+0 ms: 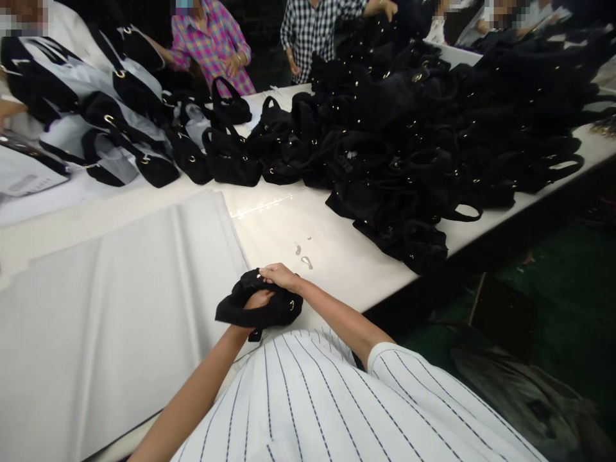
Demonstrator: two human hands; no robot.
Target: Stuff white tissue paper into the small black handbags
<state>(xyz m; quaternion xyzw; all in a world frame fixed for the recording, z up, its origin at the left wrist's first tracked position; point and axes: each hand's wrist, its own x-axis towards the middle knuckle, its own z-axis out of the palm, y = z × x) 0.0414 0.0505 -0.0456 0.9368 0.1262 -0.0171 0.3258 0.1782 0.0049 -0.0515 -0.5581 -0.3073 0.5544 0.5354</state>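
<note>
A small black handbag with a gold-coloured ring is held just in front of my striped shirt, at the table's near edge. My right hand pinches the bag's upper edge between thumb and fingers. From below, my left hand grips the bag. Part of it shows through the opening under the handle, while the black fabric covers the rest. A short black tab hangs beneath the bag.
Grey-white sheets lie flat on the left of the white table. Black bags are heaped at the right, and bags with pale wrapping stand far left. Several people work across the table. Dark floor lies beyond its right edge.
</note>
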